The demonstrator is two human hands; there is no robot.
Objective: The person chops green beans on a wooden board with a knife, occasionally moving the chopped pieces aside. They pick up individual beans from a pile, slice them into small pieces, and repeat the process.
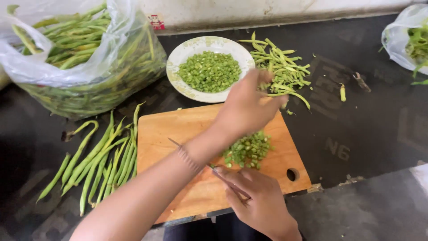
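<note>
Here your right hand [261,203] grips the knife [209,167] on the board [178,129]; your left hand [247,105], blurred, grip unclear, reaches over far-right trimmings [281,67].

You had a dark counter [356,129] under everything, running back to a pale wall, and a wooden board [178,134] lay near its front edge with a small heap of cut beans on it. Left of the board a loose row of whole beans [98,165] lay straight on the counter, and behind them sat a clear bag [80,58] stuffed with more. Behind the board stood a plate [187,51] of chopped pieces, a pile of trimmings [281,67] lay just to its right, and a second bag [408,38] sat at the far right corner.
</note>
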